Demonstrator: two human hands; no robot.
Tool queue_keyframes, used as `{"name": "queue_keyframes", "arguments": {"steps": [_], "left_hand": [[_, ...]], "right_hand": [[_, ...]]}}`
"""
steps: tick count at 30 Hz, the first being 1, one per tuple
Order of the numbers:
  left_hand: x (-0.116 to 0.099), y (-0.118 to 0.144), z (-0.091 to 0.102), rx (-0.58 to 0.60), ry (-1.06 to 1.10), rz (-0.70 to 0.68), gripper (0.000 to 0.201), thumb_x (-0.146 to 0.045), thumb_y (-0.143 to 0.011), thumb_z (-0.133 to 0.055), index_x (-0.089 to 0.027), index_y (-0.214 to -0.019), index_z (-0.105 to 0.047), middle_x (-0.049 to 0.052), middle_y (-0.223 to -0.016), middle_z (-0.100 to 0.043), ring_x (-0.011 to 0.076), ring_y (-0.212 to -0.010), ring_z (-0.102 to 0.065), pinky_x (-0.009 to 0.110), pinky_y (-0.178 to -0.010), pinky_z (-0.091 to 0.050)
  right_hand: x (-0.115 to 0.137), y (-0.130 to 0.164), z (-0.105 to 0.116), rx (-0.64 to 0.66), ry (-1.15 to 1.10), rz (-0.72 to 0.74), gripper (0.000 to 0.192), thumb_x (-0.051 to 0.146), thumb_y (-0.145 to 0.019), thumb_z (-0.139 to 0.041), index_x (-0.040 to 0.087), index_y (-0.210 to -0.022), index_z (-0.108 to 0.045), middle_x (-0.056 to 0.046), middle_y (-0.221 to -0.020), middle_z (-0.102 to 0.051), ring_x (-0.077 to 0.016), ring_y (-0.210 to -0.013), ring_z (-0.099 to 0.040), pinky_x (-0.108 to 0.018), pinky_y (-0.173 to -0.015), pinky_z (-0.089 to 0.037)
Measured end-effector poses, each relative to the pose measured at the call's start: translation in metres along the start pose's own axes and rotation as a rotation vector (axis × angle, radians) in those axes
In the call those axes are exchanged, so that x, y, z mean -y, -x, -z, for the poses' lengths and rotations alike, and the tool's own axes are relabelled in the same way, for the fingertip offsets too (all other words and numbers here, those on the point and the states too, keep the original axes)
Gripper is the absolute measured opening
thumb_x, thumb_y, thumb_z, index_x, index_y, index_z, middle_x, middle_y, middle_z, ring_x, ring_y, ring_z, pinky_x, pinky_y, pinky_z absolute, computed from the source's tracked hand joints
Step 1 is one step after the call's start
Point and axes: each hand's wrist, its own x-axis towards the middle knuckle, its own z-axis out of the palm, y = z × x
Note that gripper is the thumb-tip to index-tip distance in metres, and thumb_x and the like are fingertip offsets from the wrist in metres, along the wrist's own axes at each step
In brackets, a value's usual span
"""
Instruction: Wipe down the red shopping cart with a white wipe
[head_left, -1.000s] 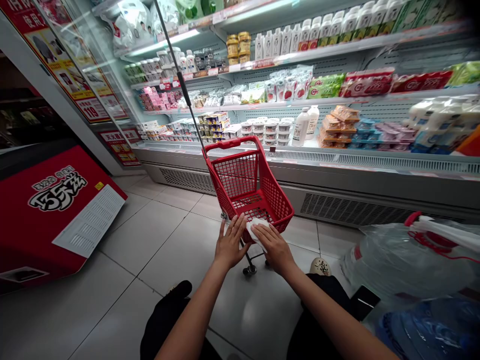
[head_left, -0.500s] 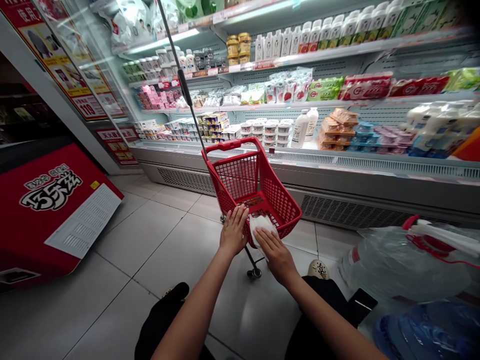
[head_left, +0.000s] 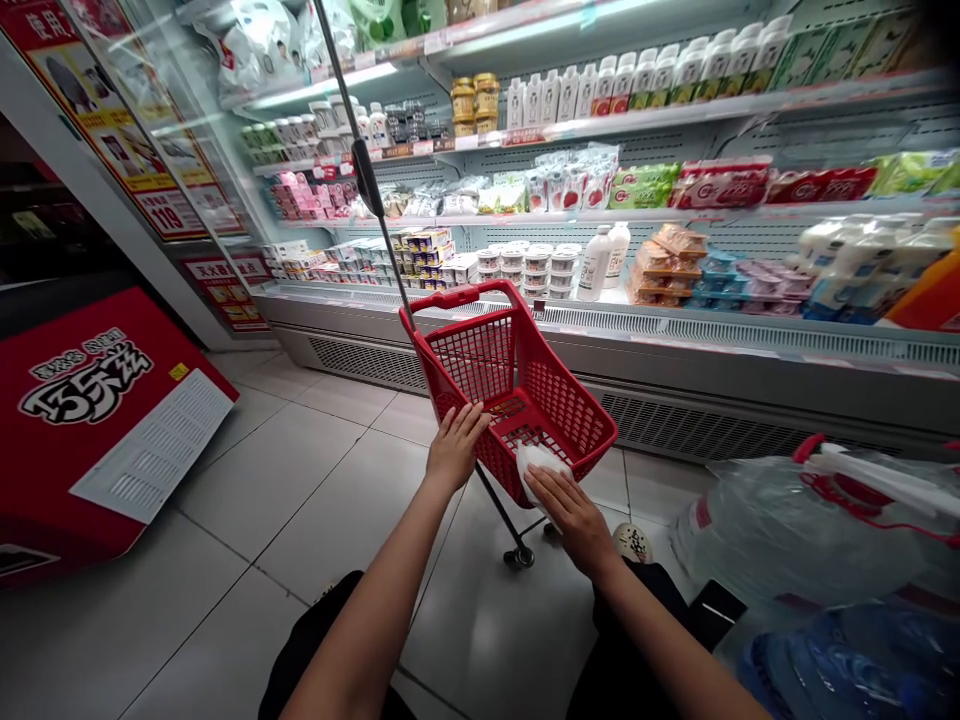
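A small red plastic shopping cart (head_left: 566,395) with a lattice basket stands in front of me, its basket tilted in my view. My left hand (head_left: 455,450) rests on the basket's left rim, fingers stretched out and slightly apart. In my right hand (head_left: 566,510) is a crumpled white cloth (head_left: 536,460), pressed against the front rim of the basket. My fingers lie over the cloth and partly cover it. A dark pole (head_left: 367,175) rises from the cart's handle.
A refrigerated shelf (head_left: 675,345) with bottles, cups and packs runs behind the cart. On the left stands a red chest cabinet (head_left: 112,400). Large clear water bottles (head_left: 795,530) and a dark phone (head_left: 716,612) are at the right. Tiled floor (head_left: 300,500) lies below.
My right hand and the cloth have moved slightly right along the front rim. My left hand has shifted a little left on the rim, and the basket sits slightly further right.
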Motion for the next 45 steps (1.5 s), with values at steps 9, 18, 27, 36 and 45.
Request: {"name": "queue_keyframes", "arguments": {"steps": [9,18,27,36,45], "left_hand": [[-0.038,0.008,-0.005,-0.064,0.003,0.022,0.08,-0.015,-0.087,-0.054,-0.023,-0.163,-0.03,0.004,-0.171,-0.024,0.0205,-0.159,-0.019,0.044,-0.132,-0.009],[-0.067,0.027,-0.004,-0.099,-0.035,0.099,0.081,-0.016,-0.091,-0.048,-0.022,-0.166,-0.019,0.005,-0.172,-0.022,0.0208,-0.159,-0.019,0.047,-0.131,-0.011],[-0.057,0.026,0.009,-0.064,-0.025,-0.1,0.078,-0.017,-0.092,-0.045,-0.022,-0.165,-0.02,-0.001,-0.17,-0.027,0.0164,-0.157,-0.023,0.046,-0.132,0.001],[-0.007,0.016,0.03,-0.082,-0.053,0.079,0.089,-0.016,-0.082,-0.061,-0.028,-0.164,-0.029,0.001,-0.172,-0.022,0.0286,-0.158,-0.021,0.049,-0.131,-0.012],[-0.036,0.021,0.029,-0.073,-0.031,0.135,0.097,-0.024,-0.078,-0.068,-0.025,-0.165,-0.024,0.004,-0.173,-0.019,0.0357,-0.157,-0.021,0.051,-0.131,-0.014]], "right_hand": [[-0.033,0.016,0.014,-0.057,0.011,-0.108,0.091,-0.004,-0.081,-0.034,0.024,-0.166,-0.018,-0.004,-0.165,-0.039,-0.0214,-0.153,-0.034,-0.048,-0.125,-0.034],[0.028,-0.02,-0.01,-0.084,0.09,-0.127,0.088,-0.005,-0.085,-0.035,0.02,-0.167,-0.011,-0.007,-0.166,-0.034,-0.023,-0.154,-0.031,-0.048,-0.127,-0.03],[0.012,-0.003,-0.005,-0.084,0.12,-0.122,0.087,-0.008,-0.087,-0.03,0.023,-0.166,-0.012,-0.005,-0.165,-0.037,-0.0227,-0.154,-0.031,-0.046,-0.123,-0.036],[-0.03,0.022,0.017,-0.079,0.154,-0.282,0.088,-0.002,-0.088,-0.034,0.026,-0.167,-0.009,-0.003,-0.17,-0.027,-0.0238,-0.152,-0.035,-0.046,-0.124,-0.035],[0.008,-0.062,-0.014,-0.057,0.1,-0.187,0.09,0.0,-0.088,-0.037,0.021,-0.167,0.0,-0.008,-0.168,-0.032,-0.0248,-0.155,-0.029,-0.05,-0.126,-0.028]]}}
